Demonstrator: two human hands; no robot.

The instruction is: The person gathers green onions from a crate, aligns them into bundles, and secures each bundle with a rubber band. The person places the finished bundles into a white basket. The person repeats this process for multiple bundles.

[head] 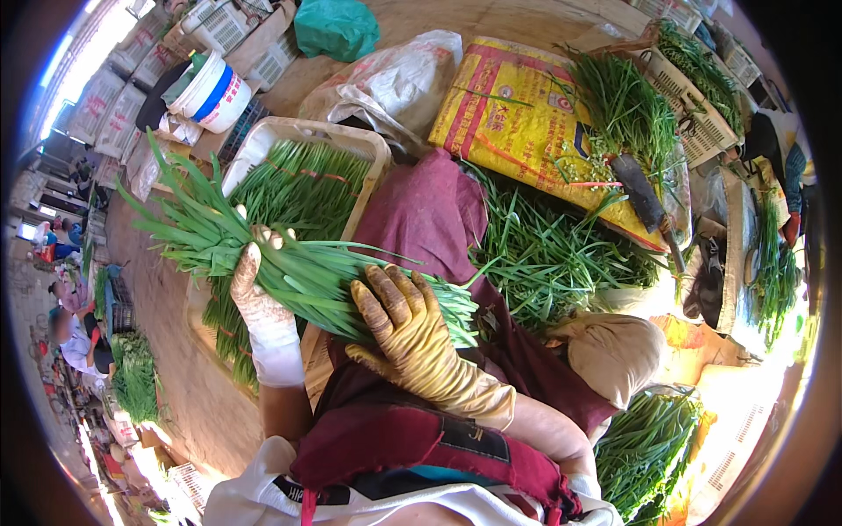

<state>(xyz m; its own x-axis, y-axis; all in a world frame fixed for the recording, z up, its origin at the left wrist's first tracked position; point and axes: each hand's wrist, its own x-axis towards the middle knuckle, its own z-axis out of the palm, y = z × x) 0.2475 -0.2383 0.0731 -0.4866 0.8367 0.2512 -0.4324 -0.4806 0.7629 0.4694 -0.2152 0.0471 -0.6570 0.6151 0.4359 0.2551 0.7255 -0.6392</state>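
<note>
My left hand (263, 296), in a stained white glove, grips a thick bundle of long flat green leaves, likely garlic chives (309, 276), near its leafy end. The paler stem ends point right. Across the bundle's lower part lies my right hand (414, 342) in a stained yellow glove, palm down, fingers spread and slightly bent. Beneath and behind the bundle stands a pale plastic crate (378, 164) holding green bunches tied with red bands (302, 181). Loose greens (552, 243) lie to the right of my knee.
A yellow woven sack (506, 125) carries more greens and a cleaver-like knife (638, 194). A white bucket (220, 98), a white sack (408, 79) and a green bag (335, 29) stand beyond the crate. More greens (648, 447) lie at lower right. People sit at far left; another person's arm (794, 191) shows at far right.
</note>
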